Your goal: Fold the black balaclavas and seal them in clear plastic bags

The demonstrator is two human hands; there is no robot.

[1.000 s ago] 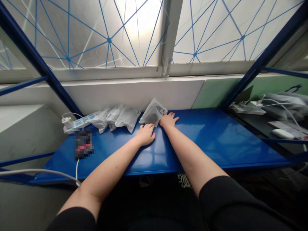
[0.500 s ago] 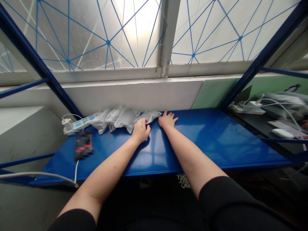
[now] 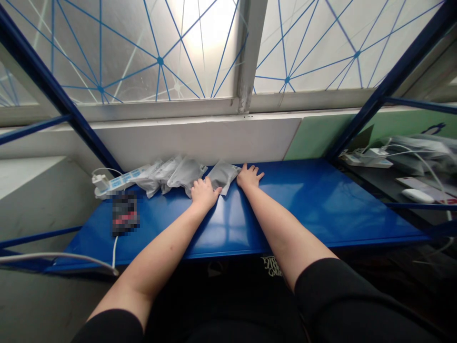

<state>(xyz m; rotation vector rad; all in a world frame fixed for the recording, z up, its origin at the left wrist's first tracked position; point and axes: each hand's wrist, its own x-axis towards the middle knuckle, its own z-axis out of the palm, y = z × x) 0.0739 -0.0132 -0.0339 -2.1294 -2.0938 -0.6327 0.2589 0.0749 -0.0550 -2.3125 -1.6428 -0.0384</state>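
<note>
Several grey plastic pouches lie in a row at the back of the blue shelf (image 3: pixel 303 200). The rightmost pouch (image 3: pixel 222 174) lies flat between my hands. My left hand (image 3: pixel 203 192) rests at that pouch's left corner, fingers curled against it and the pouch beside it (image 3: pixel 183 173). My right hand (image 3: pixel 249 176) lies flat on the shelf with fingers spread, touching the pouch's right edge.
A white power strip (image 3: pixel 119 182) with a plug lies at the back left. A dark phone (image 3: pixel 124 213) on a white cable sits near the left front. Blue shelf uprights slant at both sides. The neighbouring shelf to the right holds another strip (image 3: pixel 367 159), cables and a white mouse (image 3: pixel 416 195).
The rightmost pouch, tilted up a second ago, now lies flat on the shelf. My left hand slid left along its edge. My right hand stayed in place.
</note>
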